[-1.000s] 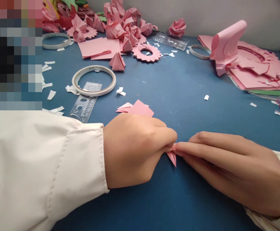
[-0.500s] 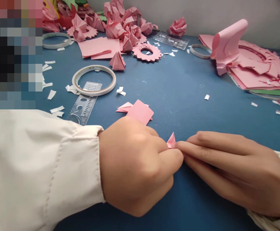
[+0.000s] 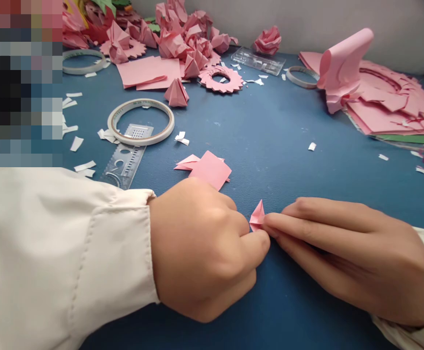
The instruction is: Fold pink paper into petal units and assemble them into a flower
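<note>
Between my two hands is a small folded piece of pink paper [image 3: 257, 217], its pointed tip facing up and away from me. My left hand [image 3: 206, 253] is curled closed, with its index finger pressed at the paper's lower edge. From the right, my right hand [image 3: 358, 257] pinches the paper's side with the fingertips held together. The fingers hide the paper's lower part. Just beyond my left hand lie a pink paper square [image 3: 211, 169] and a pointed folded pink piece [image 3: 187, 162] partly under it.
A tape roll [image 3: 141, 121] rests over a clear plastic ruler [image 3: 127, 160] at the left. Crumpled and folded pink paper [image 3: 185, 36] is heaped at the back. Stacked pink paper pieces [image 3: 390, 104] lie at the far right. White scraps [image 3: 77, 143] dot the blue table [image 3: 263, 131].
My left index finger has drawn back slightly to the left, so more of the folded pink paper shows. The right fingertips have shifted slightly left with it.
</note>
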The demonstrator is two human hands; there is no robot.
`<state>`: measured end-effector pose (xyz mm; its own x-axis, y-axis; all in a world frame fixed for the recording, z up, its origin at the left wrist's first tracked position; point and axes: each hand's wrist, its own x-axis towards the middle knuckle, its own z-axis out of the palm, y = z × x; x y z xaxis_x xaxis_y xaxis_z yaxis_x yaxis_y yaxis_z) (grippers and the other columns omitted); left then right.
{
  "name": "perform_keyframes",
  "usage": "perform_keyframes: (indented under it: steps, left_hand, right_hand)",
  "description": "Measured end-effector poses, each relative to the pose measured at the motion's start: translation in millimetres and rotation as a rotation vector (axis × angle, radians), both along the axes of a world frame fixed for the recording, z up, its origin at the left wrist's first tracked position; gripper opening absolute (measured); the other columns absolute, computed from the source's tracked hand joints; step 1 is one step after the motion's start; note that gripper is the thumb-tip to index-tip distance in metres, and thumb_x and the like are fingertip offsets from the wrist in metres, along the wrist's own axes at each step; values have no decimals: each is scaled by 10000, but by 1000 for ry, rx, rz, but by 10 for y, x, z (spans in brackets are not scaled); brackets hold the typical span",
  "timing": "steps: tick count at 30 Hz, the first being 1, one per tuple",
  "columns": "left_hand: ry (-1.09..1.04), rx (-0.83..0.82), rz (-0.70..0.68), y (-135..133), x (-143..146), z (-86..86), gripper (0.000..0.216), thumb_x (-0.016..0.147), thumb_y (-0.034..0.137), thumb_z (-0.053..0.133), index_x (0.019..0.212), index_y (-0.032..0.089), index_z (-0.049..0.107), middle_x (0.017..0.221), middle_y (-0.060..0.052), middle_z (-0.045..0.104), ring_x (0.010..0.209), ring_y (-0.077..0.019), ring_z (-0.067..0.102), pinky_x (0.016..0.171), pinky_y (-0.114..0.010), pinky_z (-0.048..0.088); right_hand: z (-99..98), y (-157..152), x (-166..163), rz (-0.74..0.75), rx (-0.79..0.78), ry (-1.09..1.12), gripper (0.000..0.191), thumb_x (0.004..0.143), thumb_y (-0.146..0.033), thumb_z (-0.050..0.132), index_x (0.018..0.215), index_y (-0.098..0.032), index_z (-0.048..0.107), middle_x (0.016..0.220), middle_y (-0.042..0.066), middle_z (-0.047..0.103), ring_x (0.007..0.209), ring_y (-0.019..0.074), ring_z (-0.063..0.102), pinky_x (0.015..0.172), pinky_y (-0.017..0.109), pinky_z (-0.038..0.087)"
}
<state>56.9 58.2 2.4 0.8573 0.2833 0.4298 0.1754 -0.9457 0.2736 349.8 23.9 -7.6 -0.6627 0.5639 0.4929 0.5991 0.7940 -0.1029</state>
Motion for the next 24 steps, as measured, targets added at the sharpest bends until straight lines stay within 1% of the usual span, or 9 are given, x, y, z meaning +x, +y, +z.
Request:
perform_keyframes:
  steps: [4, 8, 11, 16, 20, 24]
  left_hand:
    - [13, 0, -14, 18, 0, 5, 384, 1198, 46, 534, 1105, 71, 905, 702, 0, 703, 572, -223, 566, 510, -459, 388]
    - [34, 14, -40, 39, -1, 17, 362, 1129, -5, 556, 1108, 85, 906, 705, 5, 716, 570, -214, 603, 510, -414, 428]
    - [29, 22, -22, 43, -4, 30, 384, 1119, -23, 560, 1095, 94, 925, 700, 7, 711, 558, -216, 582, 501, -423, 414]
    - [38, 31, -60, 48, -9, 55, 391, 1142, -32, 562, 1054, 78, 926, 696, 4, 689, 552, -213, 512, 510, -450, 403]
    - [72, 47, -24, 34, -8, 61, 345, 1117, -4, 629, 1140, 108, 954, 704, 11, 710, 571, -224, 561, 528, -435, 417]
    - [80, 46, -62, 31, -10, 52, 367, 1080, -13, 639, 1241, 70, 958, 721, 16, 722, 585, -225, 571, 522, -428, 432]
  right_hand:
    - [17, -8, -9, -7, 0, 9, 203, 1348, -174, 626, 1374, -327, 758, 994, -7, 914, 742, 174, 879, 685, 312, 721]
    - [-12, -8, -36, -1, -14, 24, 198, 1342, -161, 631, 1354, -321, 748, 979, -15, 908, 726, 160, 865, 686, 303, 708]
    - [-19, 8, -35, 12, -28, 11, 207, 1331, -146, 640, 1347, -323, 747, 977, -17, 907, 725, 160, 864, 692, 304, 709]
    - [10, 10, 10, 18, -36, 2, 174, 1345, -169, 642, 1361, -309, 746, 993, -4, 908, 734, 159, 864, 707, 287, 702]
    - [0, -11, 12, 11, -22, -2, 184, 1347, -182, 643, 1333, -305, 779, 973, 2, 907, 729, 167, 863, 684, 299, 692]
    - [-14, 21, -4, 12, -12, 3, 182, 1346, -193, 646, 1329, -304, 790, 968, 2, 907, 721, 168, 860, 678, 301, 696]
